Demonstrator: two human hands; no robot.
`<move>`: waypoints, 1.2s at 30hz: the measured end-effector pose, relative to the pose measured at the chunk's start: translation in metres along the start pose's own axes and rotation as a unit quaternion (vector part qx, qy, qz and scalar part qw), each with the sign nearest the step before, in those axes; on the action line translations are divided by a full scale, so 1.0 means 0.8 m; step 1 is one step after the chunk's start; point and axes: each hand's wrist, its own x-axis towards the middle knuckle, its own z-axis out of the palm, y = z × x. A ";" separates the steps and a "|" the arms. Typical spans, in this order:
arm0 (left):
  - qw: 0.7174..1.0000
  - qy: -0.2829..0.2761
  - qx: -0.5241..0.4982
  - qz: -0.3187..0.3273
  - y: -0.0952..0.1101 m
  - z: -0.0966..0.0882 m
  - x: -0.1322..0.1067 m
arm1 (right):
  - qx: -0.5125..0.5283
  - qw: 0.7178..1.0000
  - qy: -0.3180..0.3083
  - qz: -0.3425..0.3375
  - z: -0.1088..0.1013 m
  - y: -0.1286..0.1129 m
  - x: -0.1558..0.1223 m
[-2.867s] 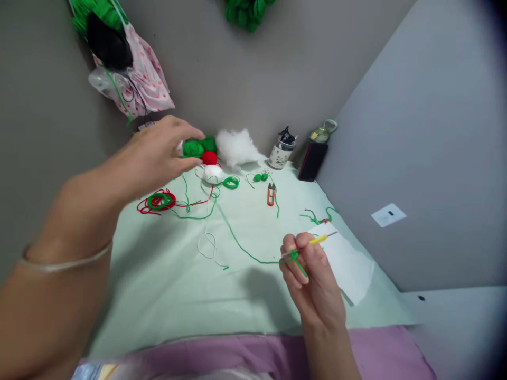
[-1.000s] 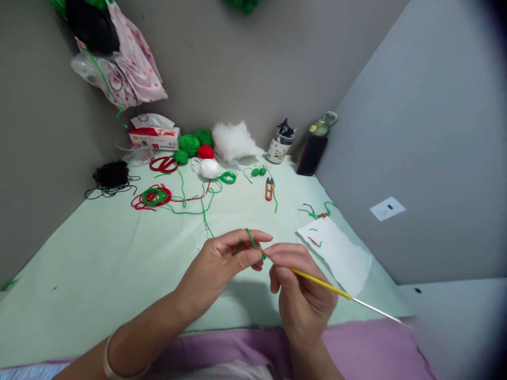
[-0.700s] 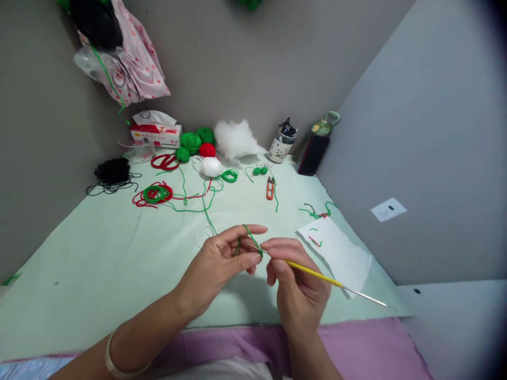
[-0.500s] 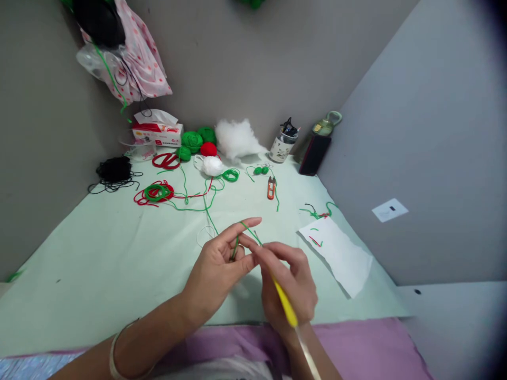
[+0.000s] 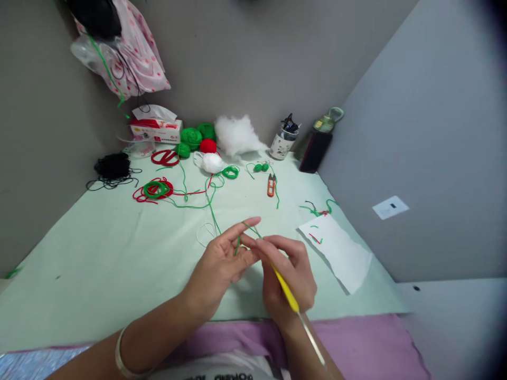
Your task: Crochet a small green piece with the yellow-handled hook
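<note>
Green yarn (image 5: 238, 245), gripped in the left hand (image 5: 218, 264), crosses its forefinger (image 5: 234, 231). Right hand (image 5: 297, 272) clasps a yellow-handled crochet hook (image 5: 287, 292).

Your crochet hook (image 5: 285, 287) sits just to the right of your left hand (image 5: 216, 270), gripped in your right hand (image 5: 293, 266). It has a yellow handle and slants, its thin metal tip poking up beside your left index finger, its other metal end pointing back toward you. Your green yarn (image 5: 238, 245) is a thin single strand: it passes up through your left hand, crosses its raised index finger and slopes to the hook tip. Beyond your left hand, it trails away; any stitches are hidden by your fingertips.
</note>
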 end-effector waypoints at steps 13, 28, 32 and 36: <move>0.997 -0.038 -0.050 -0.040 0.002 -0.010 0.006 | 0.253 0.944 0.003 0.212 -0.003 0.007 0.006; 0.998 -0.065 -0.005 -0.009 0.009 -0.014 0.004 | 0.361 0.892 -0.010 0.272 -0.011 0.005 0.015; 0.997 -0.064 0.038 -0.002 0.005 -0.010 0.004 | 0.284 0.935 -0.038 0.207 -0.008 0.004 0.011; 0.997 -0.050 0.053 -0.002 0.009 -0.013 0.004 | 0.327 0.908 -0.019 0.260 -0.011 0.006 0.014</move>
